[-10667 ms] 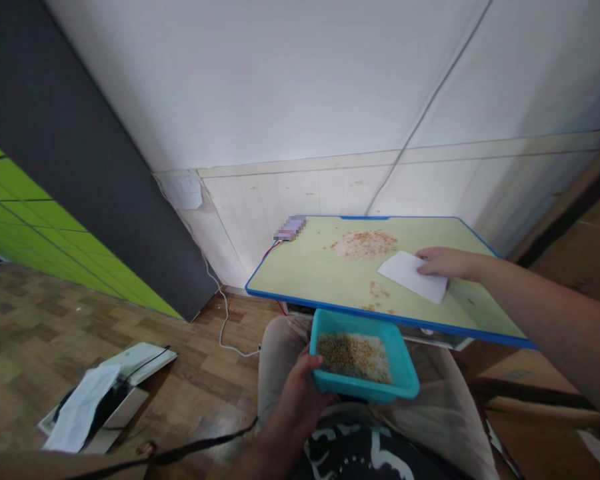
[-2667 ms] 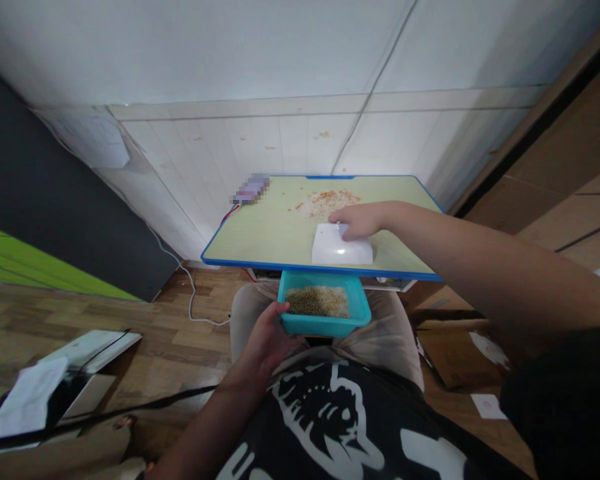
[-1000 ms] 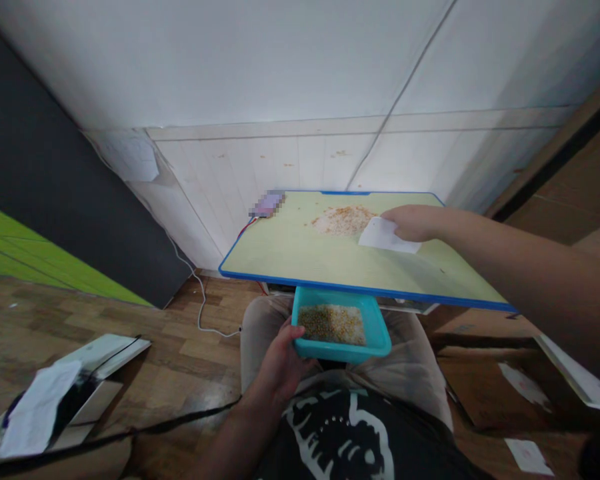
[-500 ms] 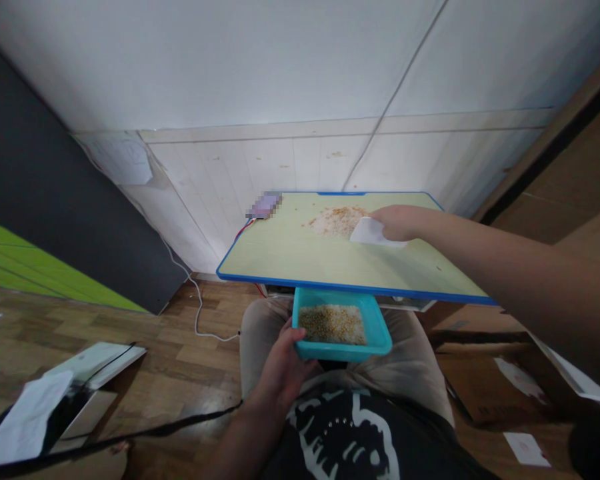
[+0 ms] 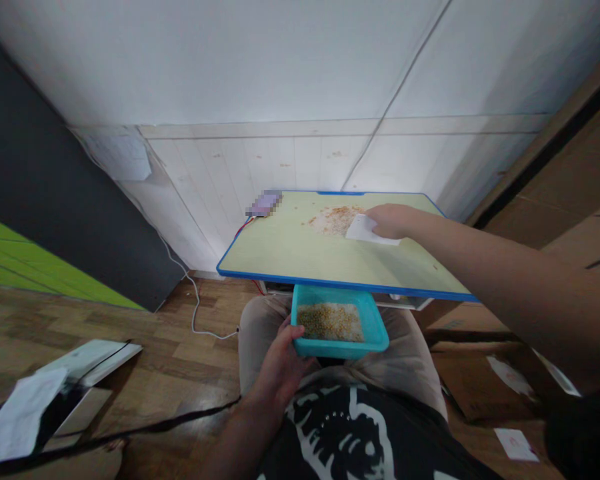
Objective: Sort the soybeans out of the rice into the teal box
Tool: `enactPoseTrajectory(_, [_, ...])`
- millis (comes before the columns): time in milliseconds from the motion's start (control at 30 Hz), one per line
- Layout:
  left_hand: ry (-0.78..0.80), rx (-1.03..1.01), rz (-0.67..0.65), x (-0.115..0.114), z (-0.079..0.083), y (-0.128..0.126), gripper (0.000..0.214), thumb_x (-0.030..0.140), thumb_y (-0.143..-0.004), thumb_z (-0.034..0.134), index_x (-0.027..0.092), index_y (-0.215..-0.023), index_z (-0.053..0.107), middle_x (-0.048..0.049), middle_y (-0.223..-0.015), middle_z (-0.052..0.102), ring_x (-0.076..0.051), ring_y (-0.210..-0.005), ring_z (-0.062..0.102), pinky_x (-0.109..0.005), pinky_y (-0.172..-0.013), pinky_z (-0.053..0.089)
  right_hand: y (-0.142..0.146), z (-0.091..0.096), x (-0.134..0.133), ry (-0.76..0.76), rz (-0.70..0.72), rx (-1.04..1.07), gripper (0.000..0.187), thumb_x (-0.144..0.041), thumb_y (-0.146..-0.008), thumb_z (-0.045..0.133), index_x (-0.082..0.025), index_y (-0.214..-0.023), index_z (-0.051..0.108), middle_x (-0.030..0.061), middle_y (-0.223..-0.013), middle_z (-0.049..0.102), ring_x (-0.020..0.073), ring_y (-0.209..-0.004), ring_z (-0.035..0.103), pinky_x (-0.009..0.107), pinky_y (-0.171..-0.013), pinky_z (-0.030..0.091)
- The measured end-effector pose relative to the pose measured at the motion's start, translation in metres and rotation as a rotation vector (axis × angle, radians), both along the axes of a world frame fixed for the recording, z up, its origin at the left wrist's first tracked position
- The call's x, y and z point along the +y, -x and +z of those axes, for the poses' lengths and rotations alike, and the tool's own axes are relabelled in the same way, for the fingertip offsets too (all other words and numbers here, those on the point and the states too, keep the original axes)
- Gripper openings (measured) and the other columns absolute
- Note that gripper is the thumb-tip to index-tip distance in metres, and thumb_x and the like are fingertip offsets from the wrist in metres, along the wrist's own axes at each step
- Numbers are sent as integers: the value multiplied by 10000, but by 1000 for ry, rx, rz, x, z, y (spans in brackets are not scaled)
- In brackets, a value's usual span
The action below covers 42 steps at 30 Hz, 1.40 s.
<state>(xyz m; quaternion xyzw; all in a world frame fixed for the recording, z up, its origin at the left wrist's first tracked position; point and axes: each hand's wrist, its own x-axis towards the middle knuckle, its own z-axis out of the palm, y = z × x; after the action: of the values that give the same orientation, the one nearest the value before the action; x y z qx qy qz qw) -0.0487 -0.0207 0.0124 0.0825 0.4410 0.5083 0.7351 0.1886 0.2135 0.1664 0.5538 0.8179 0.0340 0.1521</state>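
My left hand (image 5: 280, 363) grips the near left corner of a teal plastic tray (image 5: 375, 337), held under the front edge of the table above my lap. The tray holds a layer of yellow and white grains (image 5: 330, 321). My right hand (image 5: 393, 219) reaches across the pale green, blue-edged table (image 5: 290, 250) and presses a white card (image 5: 363, 229) against the tabletop. The card's edge touches a loose pile of mixed grains (image 5: 333, 218) near the far side of the table.
A small blurred purple object (image 5: 264, 203) with a red cable lies at the table's far left corner. A white wall and panelling stand behind. White papers and a flat box (image 5: 40, 400) lie on the wooden floor at left. Cardboard (image 5: 475, 383) lies at right.
Over the last second my right hand slid the white card left and away, up against the grain pile. The left hand kept the tray in place under the table edge.
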Motion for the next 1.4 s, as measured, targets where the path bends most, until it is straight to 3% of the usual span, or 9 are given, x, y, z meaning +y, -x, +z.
enactPoseTrajectory(200, [-5, 4, 4, -1, 2, -1, 671, 259, -768, 714, 245, -1424, 569, -104, -1265, 749, -294, -1094, 699, -399, -882, 541, 8, 1, 4, -4, -4, -25, 529, -124, -914, 534, -87, -1433, 632, 230, -1419, 663, 331, -1266, 651, 388, -997, 501])
enactPoseTrajectory(467, [2, -19, 20, -3, 2, -1, 747, 275, -731, 735, 222, -1450, 538, -134, -1328, 728, -340, -1164, 687, -451, -942, 537, 5, -1, 11, -12, 38, 11, 536, -91, -866, 560, -95, -1391, 669, 219, -1344, 713, 328, -1226, 682, 394, -989, 522])
enactPoseTrajectory(667, [-1, -6, 74, -4, 0, 2, 841, 244, -710, 769, 237, -1495, 469, -135, -1304, 741, -336, -1222, 670, -443, -948, 545, 9, 9, 18, -72, 66, 22, 463, -140, -934, 514, -103, -1372, 659, 203, -1348, 710, 302, -1233, 675, 369, -1003, 509])
enactPoseTrajectory(967, [65, 23, 87, -1, -3, 6, 793, 265, -667, 792, 268, -1424, 556, -100, -1251, 758, -330, -1158, 704, -417, -883, 549, 52, 7, 30, -80, 84, 48, 503, -125, -879, 608, -105, -1379, 666, 218, -1377, 685, 344, -1255, 655, 395, -995, 527])
enactPoseTrajectory(1233, [50, 14, 108, -1, 8, 5, 800, 254, -613, 822, 277, -1377, 583, -74, -1207, 768, -322, -1212, 680, -387, -909, 541, 55, -2, 37, -63, 100, 65, 534, -110, -845, 616, -117, -1375, 680, 213, -1368, 694, 351, -1243, 662, 434, -997, 530])
enactPoseTrajectory(1400, [67, 9, 88, -1, 6, 7, 721, 263, -646, 802, 260, -1342, 614, -93, -1241, 757, -314, -1159, 691, -404, -918, 535, 56, -3, 37, -59, 119, 76, 521, -105, -826, 628, -164, -1336, 716, 196, -1346, 716, 351, -1210, 678, 442, -975, 546])
